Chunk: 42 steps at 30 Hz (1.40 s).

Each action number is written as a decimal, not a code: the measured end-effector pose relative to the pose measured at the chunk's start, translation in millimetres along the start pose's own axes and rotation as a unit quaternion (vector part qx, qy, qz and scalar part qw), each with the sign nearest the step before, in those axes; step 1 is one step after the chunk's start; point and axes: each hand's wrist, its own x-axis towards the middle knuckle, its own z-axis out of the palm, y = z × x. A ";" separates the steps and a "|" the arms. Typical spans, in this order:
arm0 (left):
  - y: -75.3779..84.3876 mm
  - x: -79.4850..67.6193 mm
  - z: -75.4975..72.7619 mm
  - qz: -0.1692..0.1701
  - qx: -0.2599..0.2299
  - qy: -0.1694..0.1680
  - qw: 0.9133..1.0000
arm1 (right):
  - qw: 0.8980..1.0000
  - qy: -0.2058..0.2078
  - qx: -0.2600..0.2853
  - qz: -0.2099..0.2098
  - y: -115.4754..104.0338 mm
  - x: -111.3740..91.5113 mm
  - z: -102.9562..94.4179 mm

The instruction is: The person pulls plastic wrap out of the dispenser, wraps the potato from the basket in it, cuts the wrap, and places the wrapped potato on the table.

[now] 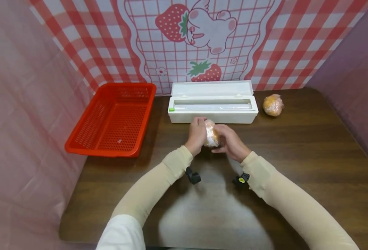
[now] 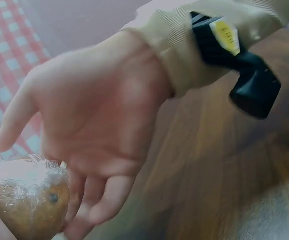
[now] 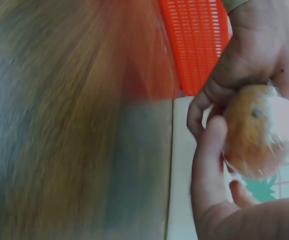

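An orange fruit, likely an orange (image 1: 211, 133), is wrapped in crinkled clear cling film and held above the table between both hands. My left hand (image 1: 197, 134) grips it from the left. On the other side, the curved fingers of my right hand (image 1: 233, 143) hold it. A dark spot shows on the wrapped orange (image 3: 257, 132) in the right wrist view. Just behind the hands stands a white cling film dispenser (image 1: 213, 117), its lid raised and a roll inside. Another film-wrapped orange (image 1: 273, 105) lies right of the dispenser.
A red plastic basket (image 1: 107, 152) with slotted walls stands at the left, a small pale scrap on its floor. Behind the dark wooden table (image 1: 309, 152) hangs a red-and-white checked cloth (image 1: 93, 38). A green slider (image 1: 171, 109) sits at the dispenser's left end.
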 end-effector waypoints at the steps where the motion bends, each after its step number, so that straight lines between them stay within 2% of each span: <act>1: -0.1 1.8 -1.6 -0.003 -0.002 0.003 1.000 | 1.000 -0.003 -0.022 -0.008 -0.1 -1.1 -1.5; 4: -0.2 4.3 -4.6 -0.009 -0.006 0.007 1.000 | 0.996 -0.001 -0.084 -0.026 -1.9 -2.6 -4.9; 7: -1.3 4.9 -5.4 -0.013 -0.010 0.003 1.000 | 0.993 0.009 -0.113 -0.028 -2.1 -1.3 -5.7; 15: -3.0 5.5 -4.9 -0.022 -0.001 -0.018 1.000 | 0.993 0.036 -0.115 -0.019 1.1 1.6 -8.0; 21: -2.7 6.3 -6.8 -0.042 -0.010 -0.030 0.999 | 0.993 0.057 -0.097 -0.027 -3.7 -0.3 -13.9; 25: -3.3 5.8 -9.6 -0.070 -0.039 -0.058 0.995 | 0.994 0.081 -0.067 -0.031 -10.7 -3.5 -25.5; 28: -4.4 5.8 -12.8 -0.079 -0.041 -0.080 0.993 | 0.994 0.091 -0.046 -0.040 -16.9 -6.5 -36.6; 31: -6.1 5.4 -16.5 -0.079 -0.028 -0.097 0.992 | 0.993 0.099 -0.041 -0.053 -23.0 -9.3 -48.9; 42: -14.1 4.2 -25.0 -0.078 0.020 -0.114 0.990 | 0.986 0.152 0.019 -0.073 -39.7 -18.4 -94.0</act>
